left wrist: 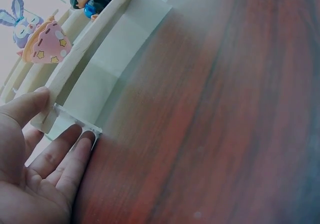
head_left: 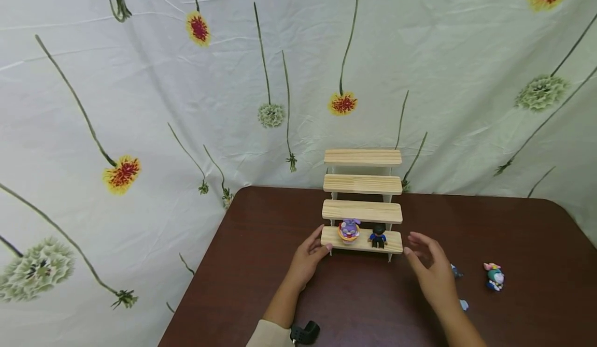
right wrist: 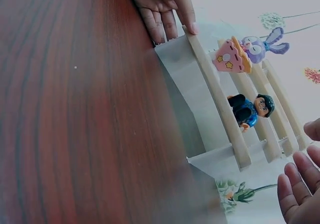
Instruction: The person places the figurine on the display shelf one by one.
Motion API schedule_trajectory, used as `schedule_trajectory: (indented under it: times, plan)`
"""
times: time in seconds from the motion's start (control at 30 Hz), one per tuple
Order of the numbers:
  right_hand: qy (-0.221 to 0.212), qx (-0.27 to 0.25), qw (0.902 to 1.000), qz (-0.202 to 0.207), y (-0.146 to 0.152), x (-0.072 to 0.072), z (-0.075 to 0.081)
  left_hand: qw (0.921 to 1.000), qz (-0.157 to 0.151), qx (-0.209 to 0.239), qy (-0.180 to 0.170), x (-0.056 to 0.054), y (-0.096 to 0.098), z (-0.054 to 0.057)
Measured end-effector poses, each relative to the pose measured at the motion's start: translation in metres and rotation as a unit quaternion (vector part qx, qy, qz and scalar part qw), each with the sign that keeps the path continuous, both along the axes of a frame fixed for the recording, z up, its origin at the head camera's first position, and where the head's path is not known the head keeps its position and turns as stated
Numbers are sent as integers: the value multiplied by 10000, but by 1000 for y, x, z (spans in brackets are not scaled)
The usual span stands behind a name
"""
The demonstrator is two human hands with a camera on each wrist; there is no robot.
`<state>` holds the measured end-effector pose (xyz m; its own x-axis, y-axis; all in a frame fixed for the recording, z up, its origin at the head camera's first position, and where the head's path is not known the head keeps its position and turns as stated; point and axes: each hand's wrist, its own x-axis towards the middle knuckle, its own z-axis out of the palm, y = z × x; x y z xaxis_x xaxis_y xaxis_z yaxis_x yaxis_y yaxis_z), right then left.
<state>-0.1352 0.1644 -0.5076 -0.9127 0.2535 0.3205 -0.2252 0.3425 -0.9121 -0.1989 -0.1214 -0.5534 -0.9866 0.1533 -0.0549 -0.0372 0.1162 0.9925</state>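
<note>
A four-step wooden display stand (head_left: 361, 210) stands at the back of the brown table, with white side supports. On its lowest step a purple rabbit figurine (head_left: 349, 229) in a pink cup with stars sits toward the left. A black-haired toy figure (head_left: 378, 237) in blue and black sits to its right. My left hand (head_left: 305, 259) grips the left end of that step; its thumb (left wrist: 37, 101) lies on the board while other fingers touch the white support. To the right of the stand hovers my right hand (head_left: 431, 272), fingers spread and loosely bent, holding nothing.
A figurine in teal, white and pink (head_left: 495, 277) lies on the table (head_left: 261, 233) at the right. Two small blue items are partly hidden behind my right hand and forearm. A pale flower-printed cloth (head_left: 224, 88) hangs behind the table.
</note>
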Motion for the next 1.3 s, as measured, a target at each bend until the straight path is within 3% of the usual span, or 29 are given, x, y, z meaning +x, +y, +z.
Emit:
schedule_trajectory:
  times: [0.77, 1.03, 1.3]
  plan:
    - [-786, 664, 9939, -406, 46, 41, 0, 10000, 28, 67, -41, 0, 2, -1]
    - [-1565, 951, 9813, -599, 65, 54, -3, 10000, 16, 45, -16, 1, 2, 0]
    - [-1325, 1008, 9844, -578, 74, 60, -10, 10000, 33, -5, -53, 0, 1, -2]
